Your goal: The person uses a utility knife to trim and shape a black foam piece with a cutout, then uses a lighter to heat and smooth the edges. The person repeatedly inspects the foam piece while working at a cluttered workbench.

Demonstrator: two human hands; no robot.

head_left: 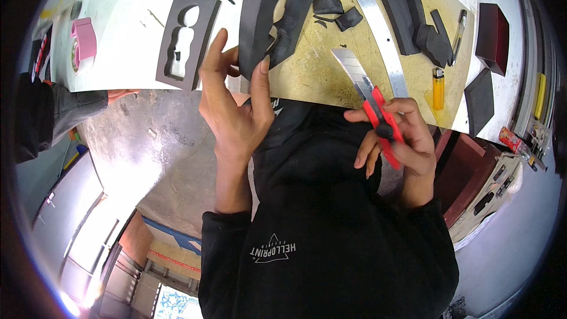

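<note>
A long piece of black foam (256,18) with a wavy cut-out lies at the table's near edge, pointing away from me. My left hand (236,106) grips its near end, the thumb on the right side and the fingers on the left, the index finger stretched up. In my right hand (407,136) is a red snap-off utility knife (372,105). Its long blade slants up and left over the cutting mat (307,77), apart from the foam. Left of my left hand lies a grey foam block (204,41) with a round and a wavy opening.
Right of the foam lie black offcuts (348,19), a steel ruler (378,29), black foam strips (393,12), a yellow lighter (437,90) and another cutter (458,38). A dark red box (493,38) stands farther right. Pink tape dispenser (84,38) at left; another person's sleeve (71,109) beside the table.
</note>
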